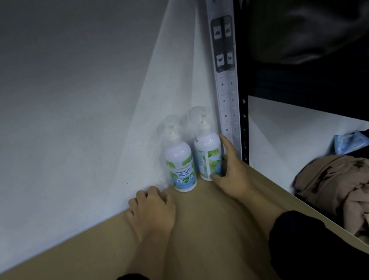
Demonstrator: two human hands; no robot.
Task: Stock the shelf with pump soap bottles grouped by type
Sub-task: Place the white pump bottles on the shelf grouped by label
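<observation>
- The right hand [230, 173] was curled around the right bottle [208, 157], thumb at its bottom front and fingers behind it. That was the grip.
- The left bottle [180, 167] stood just left of the grip, close beside the held bottle. I could not tell if they touched.
- Both bottles stood up straight on the brown shelf [79, 277], against the white wall [53, 112].
- The left hand [152, 211] lay on the shelf farther left of the grip, fingers bent, holding nothing.
- A black post [244, 106] stood just right of the grip.

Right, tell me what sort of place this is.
Probably a storeroom: a black metal rack upright, a brown shelf board holding two white pump hand-wash bottles, and crumpled beige cloth stowed alongside.
</observation>
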